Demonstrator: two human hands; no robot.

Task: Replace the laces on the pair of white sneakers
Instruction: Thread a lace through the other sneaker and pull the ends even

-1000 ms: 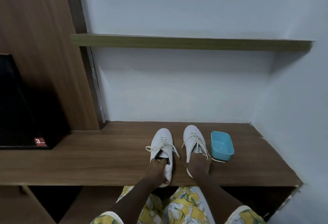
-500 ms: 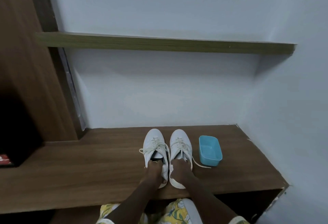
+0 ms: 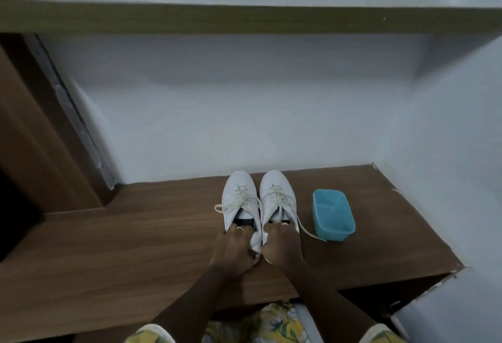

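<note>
While a pale wall [image 3: 244, 111] is taking up most of the view, a long wooden bench [image 3: 135, 247] is running across below it, ending at the right in a corner against a side wall. An olive-brown shelf [image 3: 244, 19] is spanning the wall high above the bench, and a dark wooden panel [image 3: 32, 130] is standing at the bench's left end.

Toward the right half of the bench, two white sneakers are sitting side by side and touching, toes pointing at the back edge and heels toward the front edge. The left sneaker [image 3: 239, 196] and the right sneaker [image 3: 277, 190] are both laced. A small blue tub [image 3: 334, 232] is sitting just beside the right sneaker, nearer the bench's right end.

The left hand [image 3: 233, 247] is gripping the heel of the left sneaker, fingers curling over the collar into the opening. The right hand [image 3: 282, 244] is gripping the heel of the right sneaker the same way.

The cream laces [image 3: 244, 201] are lying loosely tied, one loop hanging off the left sneaker's outer side, and one loose end [image 3: 307, 230] is trailing across the bench up to the tub.
</note>
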